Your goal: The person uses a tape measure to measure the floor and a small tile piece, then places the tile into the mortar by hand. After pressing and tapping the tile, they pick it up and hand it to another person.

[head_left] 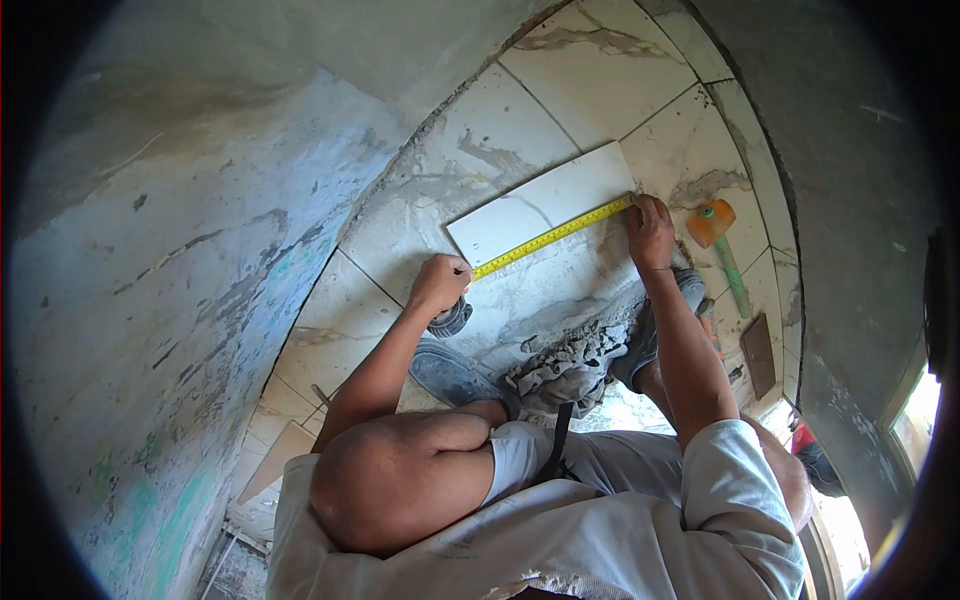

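A yellow tape measure [552,236] is stretched along the near long edge of a white cut tile [540,203], which lies on the tiled floor. At the tile's left end, my left hand [441,283] is closed around the dark tape case [452,318], most of it hidden under my fingers. My right hand [651,230] pinches the far end of the blade near the tile's right corner. The blade runs straight between both hands.
A mallet with an orange head [710,223] and green handle lies to the right. A crumpled grey cloth [570,368] sits between my shoes. A brown tile piece [758,355] rests by the right wall [850,200]. The left wall [220,220] rises close by.
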{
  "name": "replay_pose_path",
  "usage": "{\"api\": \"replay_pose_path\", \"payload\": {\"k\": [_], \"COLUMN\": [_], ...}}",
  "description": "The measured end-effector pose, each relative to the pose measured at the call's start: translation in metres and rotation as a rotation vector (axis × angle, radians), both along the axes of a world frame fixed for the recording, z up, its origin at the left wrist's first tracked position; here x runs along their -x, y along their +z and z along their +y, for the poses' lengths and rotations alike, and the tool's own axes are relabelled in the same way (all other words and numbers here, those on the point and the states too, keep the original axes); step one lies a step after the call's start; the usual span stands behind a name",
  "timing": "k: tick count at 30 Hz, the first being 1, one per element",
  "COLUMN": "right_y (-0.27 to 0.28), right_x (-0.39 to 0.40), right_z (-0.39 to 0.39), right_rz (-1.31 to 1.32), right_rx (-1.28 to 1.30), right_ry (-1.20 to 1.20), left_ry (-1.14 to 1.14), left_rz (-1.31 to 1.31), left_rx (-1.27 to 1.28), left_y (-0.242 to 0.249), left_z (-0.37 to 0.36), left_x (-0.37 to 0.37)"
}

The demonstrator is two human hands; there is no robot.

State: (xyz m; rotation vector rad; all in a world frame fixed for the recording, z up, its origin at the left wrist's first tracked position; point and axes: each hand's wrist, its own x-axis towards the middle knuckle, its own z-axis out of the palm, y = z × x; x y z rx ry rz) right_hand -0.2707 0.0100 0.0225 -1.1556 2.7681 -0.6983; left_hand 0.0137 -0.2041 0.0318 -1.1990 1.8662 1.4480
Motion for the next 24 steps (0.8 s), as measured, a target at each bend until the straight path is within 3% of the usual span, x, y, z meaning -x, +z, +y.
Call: {"api": "replay_pose_path", "payload": {"k": [24], "right_y": [0.003], "right_x": [0.000], "right_z": [0.001], "right_rz": [0.020], "right_rx": [-0.036], "right_ry": [0.012], "left_ry": [0.047], "left_rz": [-0.029], "left_rx": [-0.016], "left_y": [0.006], "left_z": [0.002], "left_x": [0.003]}}
